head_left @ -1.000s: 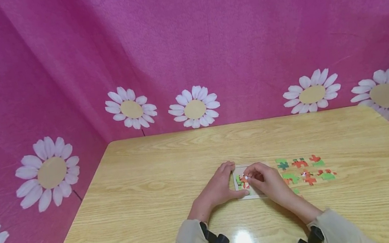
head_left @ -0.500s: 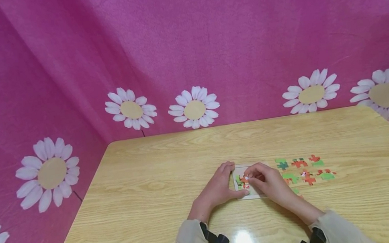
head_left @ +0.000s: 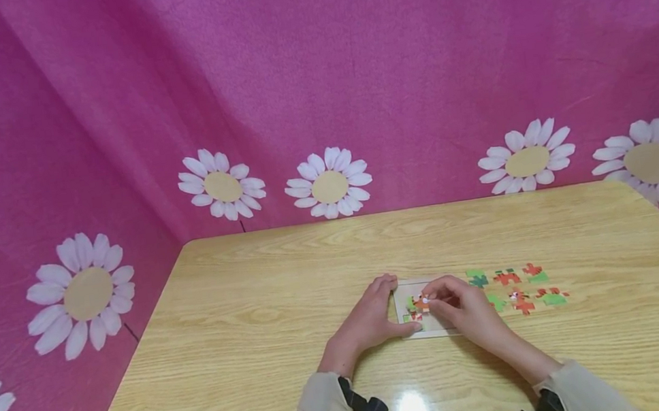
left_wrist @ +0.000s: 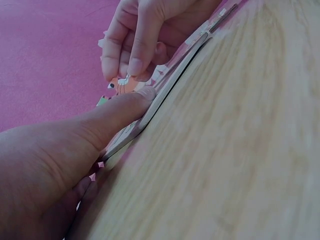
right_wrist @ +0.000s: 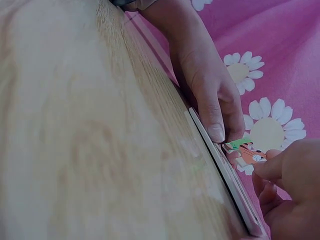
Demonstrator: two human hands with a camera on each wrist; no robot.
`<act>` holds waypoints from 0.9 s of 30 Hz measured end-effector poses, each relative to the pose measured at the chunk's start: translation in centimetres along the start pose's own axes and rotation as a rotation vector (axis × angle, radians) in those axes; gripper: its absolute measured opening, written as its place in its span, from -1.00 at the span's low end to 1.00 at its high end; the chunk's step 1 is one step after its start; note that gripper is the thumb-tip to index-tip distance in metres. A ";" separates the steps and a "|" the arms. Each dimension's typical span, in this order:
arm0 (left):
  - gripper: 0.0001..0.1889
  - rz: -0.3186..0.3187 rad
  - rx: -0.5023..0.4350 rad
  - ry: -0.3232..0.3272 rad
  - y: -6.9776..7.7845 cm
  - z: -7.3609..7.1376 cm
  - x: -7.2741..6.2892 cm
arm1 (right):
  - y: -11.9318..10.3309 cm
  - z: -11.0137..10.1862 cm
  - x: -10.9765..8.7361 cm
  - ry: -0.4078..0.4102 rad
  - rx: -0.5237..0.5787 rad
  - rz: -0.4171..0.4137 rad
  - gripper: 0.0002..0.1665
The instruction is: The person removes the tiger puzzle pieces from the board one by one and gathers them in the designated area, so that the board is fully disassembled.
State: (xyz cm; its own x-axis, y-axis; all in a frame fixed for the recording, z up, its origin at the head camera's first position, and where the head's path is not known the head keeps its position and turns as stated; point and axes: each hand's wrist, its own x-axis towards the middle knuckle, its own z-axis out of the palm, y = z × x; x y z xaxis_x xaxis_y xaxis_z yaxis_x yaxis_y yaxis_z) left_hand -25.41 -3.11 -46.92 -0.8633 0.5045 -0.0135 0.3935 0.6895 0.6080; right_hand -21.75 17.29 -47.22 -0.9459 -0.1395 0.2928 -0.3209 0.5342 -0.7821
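Note:
My right hand [head_left: 461, 302] pinches an orange puzzle piece [head_left: 421, 304] between thumb and index finger. Part of a fox's face shows on it, also in the right wrist view [right_wrist: 252, 156]. Green shows at its left end, and it is tilted up over a shallow puzzle tray [head_left: 410, 289]. Lower in the tray lies a red, white and green piece [head_left: 415, 317]. My left hand [head_left: 364, 318] spans the tray's left side, its straight thumb [left_wrist: 122, 106] resting on the near rim and its fingers at the far left corner.
Several loose puzzle pieces lie right of the tray, among them a dark green one [head_left: 477, 278], a red one [head_left: 507, 277] and a fox-face one [head_left: 522, 302]. A pink curtain with daisies [head_left: 312, 63] hangs behind the wooden table [head_left: 252, 277].
My right hand has moved slightly right, and the orange piece now stands raised and turned above the tray, with the red and white piece showing below it. My left hand has stayed in place.

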 end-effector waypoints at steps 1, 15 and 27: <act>-0.04 -0.001 -0.006 0.000 0.0 0.0 0.0 | 0.0 -0.1 -0.1 0.003 0.002 -0.003 -0.79; -0.03 -0.009 -0.008 -0.006 0.0 0.1 0.0 | 0.0 -1.5 -0.9 -0.004 0.038 0.039 -0.80; -0.03 0.007 0.011 0.004 -0.1 0.1 0.0 | 0.6 -2.4 -1.7 0.007 0.006 0.060 -0.80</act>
State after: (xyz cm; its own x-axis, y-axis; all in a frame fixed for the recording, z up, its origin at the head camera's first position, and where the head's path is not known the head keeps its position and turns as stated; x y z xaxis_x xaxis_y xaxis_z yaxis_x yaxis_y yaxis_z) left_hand -25.36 -3.08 -47.06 -0.8617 0.5074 -0.0061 0.4030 0.6915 0.5996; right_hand -20.25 19.78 -46.84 -0.9631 -0.1011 0.2493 -0.2638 0.5363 -0.8017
